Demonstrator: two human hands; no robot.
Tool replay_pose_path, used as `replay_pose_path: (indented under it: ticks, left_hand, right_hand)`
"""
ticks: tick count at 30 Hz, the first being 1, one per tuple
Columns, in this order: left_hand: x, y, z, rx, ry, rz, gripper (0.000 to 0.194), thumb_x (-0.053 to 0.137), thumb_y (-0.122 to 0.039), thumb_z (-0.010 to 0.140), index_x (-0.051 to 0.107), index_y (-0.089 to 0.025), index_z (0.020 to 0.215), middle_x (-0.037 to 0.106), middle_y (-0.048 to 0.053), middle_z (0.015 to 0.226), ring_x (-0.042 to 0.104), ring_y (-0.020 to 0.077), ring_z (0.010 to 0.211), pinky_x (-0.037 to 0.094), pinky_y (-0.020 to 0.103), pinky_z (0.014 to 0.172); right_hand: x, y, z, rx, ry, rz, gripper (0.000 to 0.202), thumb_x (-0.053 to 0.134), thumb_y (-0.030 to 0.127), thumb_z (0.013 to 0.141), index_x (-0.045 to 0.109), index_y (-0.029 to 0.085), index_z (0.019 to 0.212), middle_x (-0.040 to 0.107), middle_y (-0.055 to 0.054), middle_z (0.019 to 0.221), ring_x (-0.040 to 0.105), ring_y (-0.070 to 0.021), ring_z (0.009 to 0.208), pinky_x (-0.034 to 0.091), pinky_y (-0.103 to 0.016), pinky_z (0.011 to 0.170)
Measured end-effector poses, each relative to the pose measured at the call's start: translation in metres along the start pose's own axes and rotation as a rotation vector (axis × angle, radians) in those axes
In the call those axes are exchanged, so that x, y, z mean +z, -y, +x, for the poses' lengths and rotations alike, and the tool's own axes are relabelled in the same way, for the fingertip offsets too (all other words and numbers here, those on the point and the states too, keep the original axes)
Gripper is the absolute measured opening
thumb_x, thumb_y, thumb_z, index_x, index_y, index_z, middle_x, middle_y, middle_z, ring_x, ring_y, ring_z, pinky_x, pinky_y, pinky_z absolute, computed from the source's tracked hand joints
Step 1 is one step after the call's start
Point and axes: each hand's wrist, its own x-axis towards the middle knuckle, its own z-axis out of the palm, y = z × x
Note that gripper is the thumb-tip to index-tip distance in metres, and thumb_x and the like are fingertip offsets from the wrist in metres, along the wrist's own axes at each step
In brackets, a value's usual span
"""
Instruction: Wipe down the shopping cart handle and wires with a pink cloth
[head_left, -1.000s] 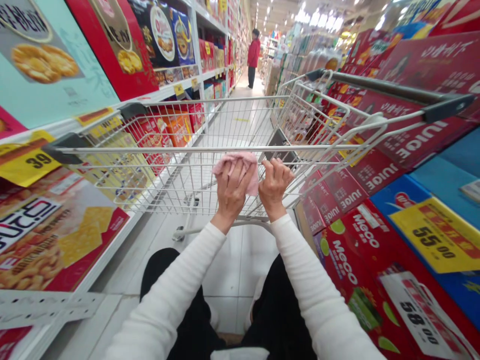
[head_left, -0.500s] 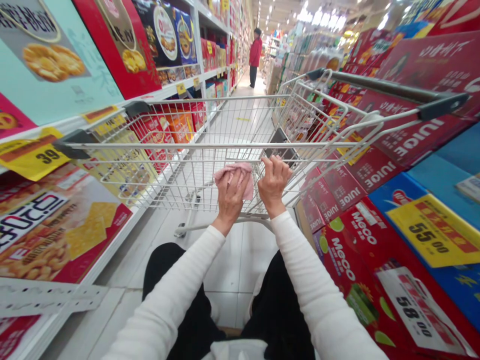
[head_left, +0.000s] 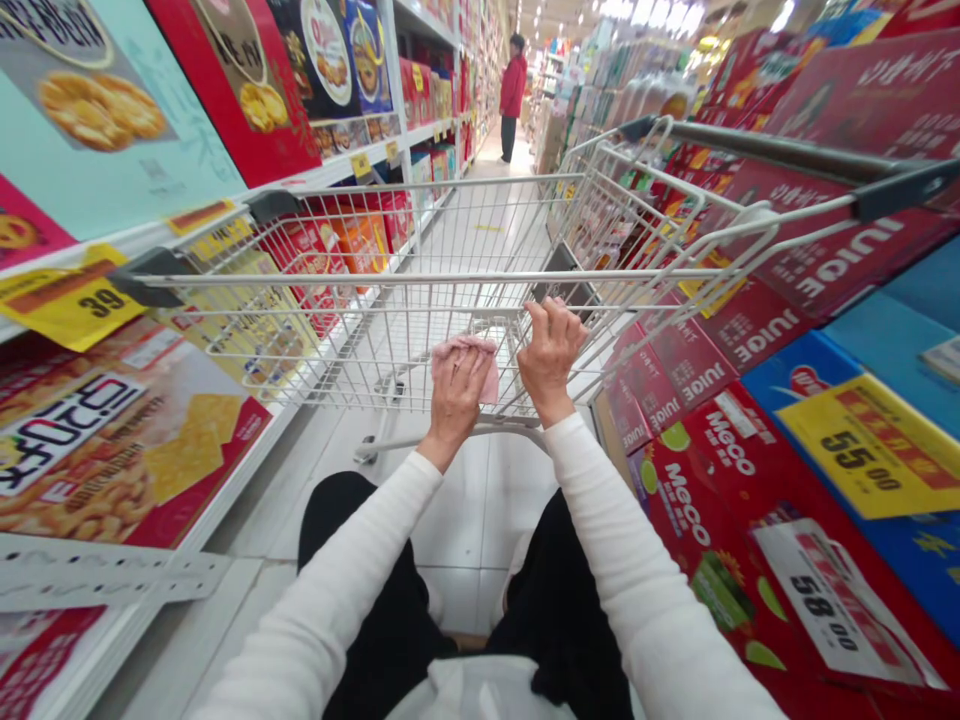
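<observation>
A wire shopping cart (head_left: 420, 277) stands sideways before me, its handle (head_left: 772, 155) off to the right. My left hand (head_left: 456, 392) presses a pink cloth (head_left: 489, 382) against the wires of the cart's near side. Its fingers lie over the cloth, which bunches out above and to the right of them. Just right of it, my right hand (head_left: 551, 350) has its fingers curled around the wires of the same side, below the upper rail. The cart's lower frame and a caster (head_left: 367, 450) show beneath my hands.
Shelves on the left hold boxed biscuits (head_left: 112, 430) and a yellow price tag (head_left: 71, 297). Stacked red drink cartons (head_left: 697, 500) line the right side, close to my right arm. Farther down the tiled aisle stands a person in a red jacket (head_left: 513, 88).
My left hand has slid the cloth slightly down along the wires. The right hand keeps its hold on the cart. The view has shifted a little.
</observation>
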Motion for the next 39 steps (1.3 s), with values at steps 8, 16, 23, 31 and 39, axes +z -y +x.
replay_pose_path:
  ticks: [8, 16, 23, 31, 39]
  left_hand:
    - [-0.001, -0.002, 0.019, -0.011, 0.082, 0.022, 0.05, 0.033, -0.016, 0.107, 0.051, -0.022, 0.153, 0.053, 0.012, 0.158, 0.029, 0.0295, 0.159, 0.03, 0.059, 0.128]
    - [-0.008, -0.001, -0.025, -0.015, 0.025, 0.011, 0.053, 0.036, -0.014, 0.106, 0.044, -0.024, 0.157, 0.055, 0.01, 0.156, 0.023, 0.0231, 0.161, 0.033, 0.049, 0.129]
    - [-0.002, 0.002, 0.002, -0.021, 0.022, 0.019, 0.049, 0.038, -0.018, 0.107, 0.052, -0.026, 0.153, 0.051, 0.009, 0.16, 0.021, 0.0267, 0.162, 0.022, 0.057, 0.132]
    - [0.001, 0.001, -0.064, -0.014, 0.082, 0.022, 0.049, 0.035, -0.015, 0.107, 0.05, -0.017, 0.153, 0.058, 0.015, 0.153, 0.035, 0.0257, 0.157, 0.037, 0.052, 0.128]
    - [0.004, 0.008, -0.042, -0.003, 0.046, 0.076, 0.05, 0.038, -0.013, 0.106, 0.05, -0.022, 0.154, 0.057, 0.013, 0.154, 0.04, 0.0276, 0.154, 0.037, 0.052, 0.126]
  right_hand:
    - [-0.002, 0.003, -0.004, 0.037, 0.006, 0.009, 0.042, 0.04, 0.006, 0.094, 0.071, 0.021, 0.117, 0.069, -0.014, 0.124, 0.057, -0.0247, 0.128, 0.038, -0.041, 0.104]
    - [-0.006, 0.002, -0.004, 0.032, 0.03, 0.003, 0.048, 0.038, 0.002, 0.09, 0.072, 0.022, 0.119, 0.068, -0.012, 0.125, 0.056, -0.0239, 0.129, 0.037, -0.042, 0.107]
    - [-0.007, 0.006, -0.006, 0.065, 0.012, 0.027, 0.044, 0.04, 0.005, 0.091, 0.072, 0.022, 0.115, 0.068, -0.013, 0.126, 0.056, -0.0247, 0.129, 0.039, -0.043, 0.106]
    - [-0.012, 0.005, -0.008, 0.018, -0.02, 0.012, 0.048, 0.039, 0.002, 0.09, 0.073, 0.022, 0.116, 0.069, -0.012, 0.124, 0.057, -0.0229, 0.128, 0.039, -0.043, 0.107]
    - [-0.014, 0.009, -0.01, 0.051, -0.021, -0.007, 0.046, 0.039, 0.004, 0.089, 0.073, 0.021, 0.114, 0.069, -0.013, 0.124, 0.059, -0.0241, 0.128, 0.039, -0.044, 0.107]
